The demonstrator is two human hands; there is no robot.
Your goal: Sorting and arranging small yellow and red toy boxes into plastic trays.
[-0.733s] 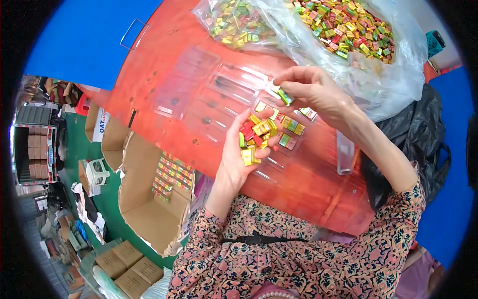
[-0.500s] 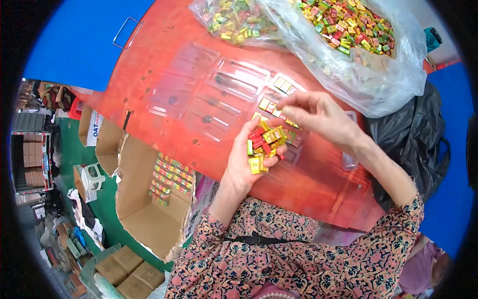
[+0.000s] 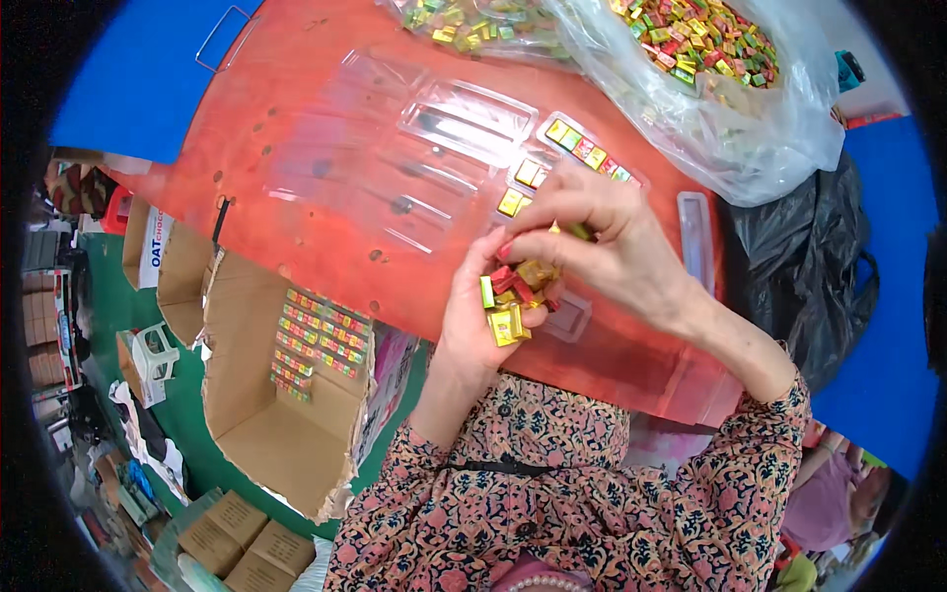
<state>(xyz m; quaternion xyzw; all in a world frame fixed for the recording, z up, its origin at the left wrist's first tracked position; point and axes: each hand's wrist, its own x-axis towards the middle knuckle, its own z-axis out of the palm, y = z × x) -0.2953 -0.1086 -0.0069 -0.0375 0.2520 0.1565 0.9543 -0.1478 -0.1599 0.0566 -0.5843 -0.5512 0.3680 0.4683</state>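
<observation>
My left hand (image 3: 468, 321) is cupped, palm up, around a loose handful of small wrapped pieces (image 3: 507, 326) in yellow, red and green foil. Over that palm, the thumb and fingers of my right hand (image 3: 617, 242) come together in a pinch; what is between their tips is too small and hidden to make out. Just beyond my hands lies a clear plastic tray (image 3: 546, 121) whose long slots hold rows of similar small pieces (image 3: 582, 145). My right hand covers part of these rows.
Clear trays (image 3: 439, 148) lie left on the red table (image 3: 296, 148). An open plastic bag (image 3: 681, 138) full of pieces stands at the far right, beside a black bag (image 3: 804, 266). An open cardboard box (image 3: 286, 434) at lower left contains filled packs (image 3: 321, 335).
My right hand has come down and left from above the tray to the pieces in my left palm. The left hand keeps its hold. The whole view has shifted slightly.
</observation>
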